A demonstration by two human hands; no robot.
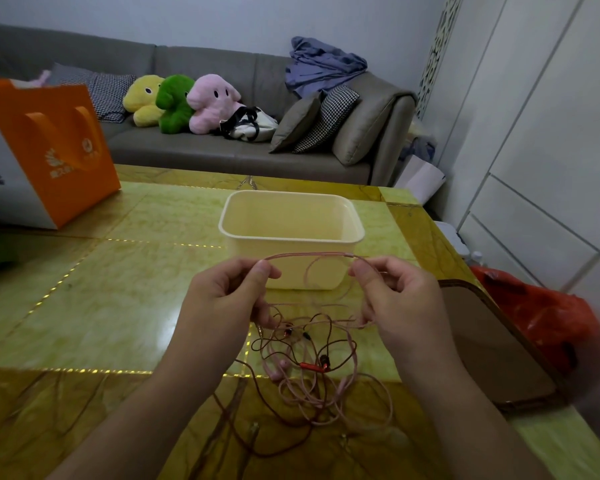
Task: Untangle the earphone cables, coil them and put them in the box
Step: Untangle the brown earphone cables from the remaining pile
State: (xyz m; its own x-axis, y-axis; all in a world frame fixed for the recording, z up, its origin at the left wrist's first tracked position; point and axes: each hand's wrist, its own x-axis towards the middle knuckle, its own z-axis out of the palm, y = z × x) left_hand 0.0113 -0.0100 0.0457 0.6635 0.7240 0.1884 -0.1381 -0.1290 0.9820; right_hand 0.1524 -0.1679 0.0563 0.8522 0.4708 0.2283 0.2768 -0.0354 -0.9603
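While the tangle of earphone cables lies heaped on the green tabletop, the left hand and right hand each pinch a pink strand, stretching it taut between thumbs and fingers just above the near wall of the cream box, which stands open beyond the pile.

I see a glossy, marble-like table, a smooth matt plastic box, thin rubbery-looking cables with one shiny red metallic piece, a glossy paper bag and plush toys.
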